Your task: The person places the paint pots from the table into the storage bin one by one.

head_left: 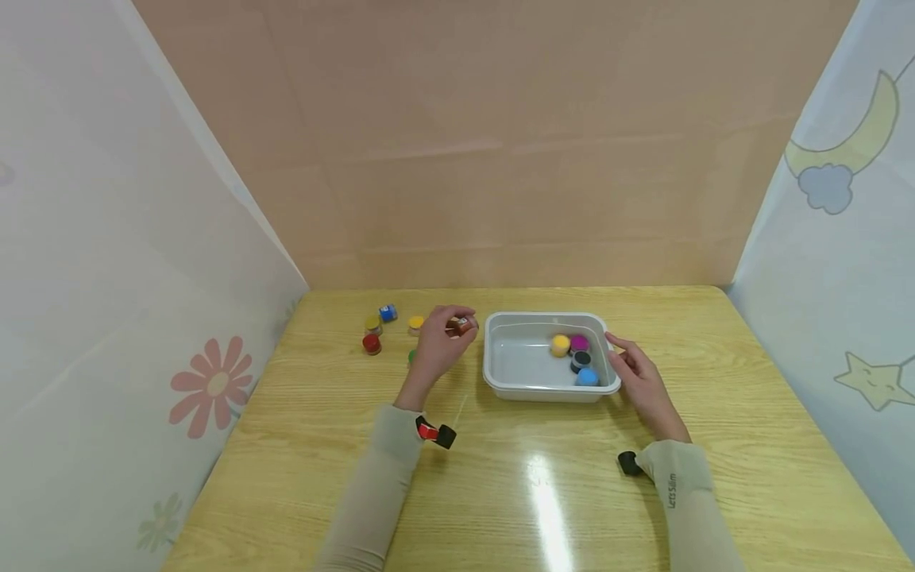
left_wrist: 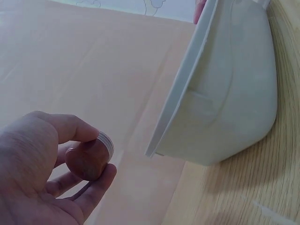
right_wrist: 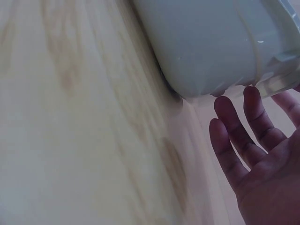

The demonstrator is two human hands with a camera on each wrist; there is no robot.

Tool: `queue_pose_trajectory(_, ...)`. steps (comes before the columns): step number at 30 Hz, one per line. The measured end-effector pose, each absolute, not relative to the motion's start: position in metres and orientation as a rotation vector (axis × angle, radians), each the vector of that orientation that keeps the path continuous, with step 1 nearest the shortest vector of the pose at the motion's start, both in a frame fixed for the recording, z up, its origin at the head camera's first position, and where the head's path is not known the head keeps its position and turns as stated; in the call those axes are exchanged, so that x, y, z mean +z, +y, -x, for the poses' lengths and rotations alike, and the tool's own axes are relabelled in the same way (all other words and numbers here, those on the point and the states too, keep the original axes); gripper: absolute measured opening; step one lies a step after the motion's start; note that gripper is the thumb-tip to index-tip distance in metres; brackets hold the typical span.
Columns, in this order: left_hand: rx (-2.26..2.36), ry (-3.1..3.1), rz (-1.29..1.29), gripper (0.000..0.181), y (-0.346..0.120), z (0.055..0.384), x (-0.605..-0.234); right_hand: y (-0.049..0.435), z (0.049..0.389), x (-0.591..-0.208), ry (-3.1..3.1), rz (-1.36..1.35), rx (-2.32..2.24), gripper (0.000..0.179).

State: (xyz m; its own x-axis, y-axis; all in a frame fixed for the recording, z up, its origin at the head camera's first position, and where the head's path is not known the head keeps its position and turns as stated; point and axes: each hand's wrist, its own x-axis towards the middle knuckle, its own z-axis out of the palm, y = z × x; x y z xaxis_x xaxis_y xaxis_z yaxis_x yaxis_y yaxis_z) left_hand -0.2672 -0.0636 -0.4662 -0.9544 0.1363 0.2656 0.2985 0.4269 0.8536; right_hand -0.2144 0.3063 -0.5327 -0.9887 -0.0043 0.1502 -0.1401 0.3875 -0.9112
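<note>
My left hand (head_left: 442,347) pinches a small reddish-brown paint jar (left_wrist: 89,159) between thumb and fingertips. The jar is tilted in the air just left of a light grey plastic tub (head_left: 493,389). At the tub's right end, my right hand (head_left: 641,391) touches the rim, its fingers loosely extended along the outer wall in the right wrist view. Inside the tub, toward its right side, are a yellow-orange jar (head_left: 561,345), a purple jar (head_left: 579,343), a black jar (head_left: 581,361) and a light blue jar (head_left: 587,377).
Left of my left hand, on the wooden table (head_left: 500,485), are a red jar (head_left: 371,343), a dark yellow jar (head_left: 373,324), a blue jar (head_left: 388,313) and a yellow jar (head_left: 416,323). A green jar (head_left: 411,357) is partly hidden by that hand. Walls enclose the table's back and sides.
</note>
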Motion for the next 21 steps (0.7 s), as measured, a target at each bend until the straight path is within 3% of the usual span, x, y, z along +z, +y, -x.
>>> queue_pose_trajectory(21, -1.515, -2.609, 0.584, 0.029, -0.024, 0.262, -0.463, 0.307, 0.214, -0.533, -2.488, -0.15, 1.668, 0.048)
